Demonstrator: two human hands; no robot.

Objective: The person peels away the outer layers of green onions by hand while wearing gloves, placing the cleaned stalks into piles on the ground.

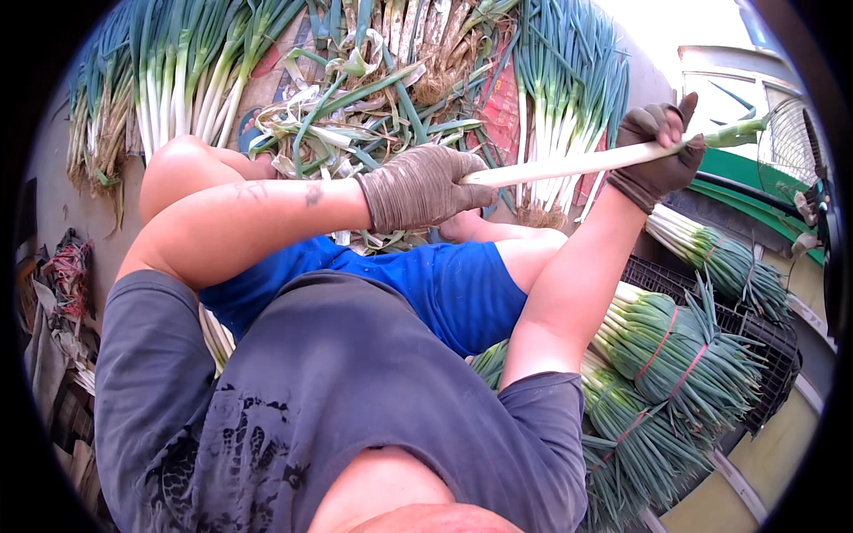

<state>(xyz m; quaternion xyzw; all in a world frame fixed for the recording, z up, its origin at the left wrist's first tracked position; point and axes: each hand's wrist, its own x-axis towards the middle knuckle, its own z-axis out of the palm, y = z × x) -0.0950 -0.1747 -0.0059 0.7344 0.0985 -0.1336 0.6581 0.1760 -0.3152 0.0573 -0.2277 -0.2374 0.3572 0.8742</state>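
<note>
My left hand [430,188], in a dirty fabric glove, grips the lower end of the white shaft of a single green onion stalk [560,169]. The stalk slants up to the right across the front of my body. Around its upper part, near the green leaves, is my right hand [658,152], also gloved, with its bare fingertips showing. The stalk's green top sticks out beyond this hand. Below the hands, between my legs, lies a heap of stripped onion leaves and peelings [346,120].
Cleaned green onions lie at upper left [183,86] and upper right [560,86]. Unpeeled onions with roots [426,40] lie at top centre. Tied bundles [673,353] rest by a black plastic crate [773,360] at right. A wire-caged fan [790,150] stands beyond my right hand.
</note>
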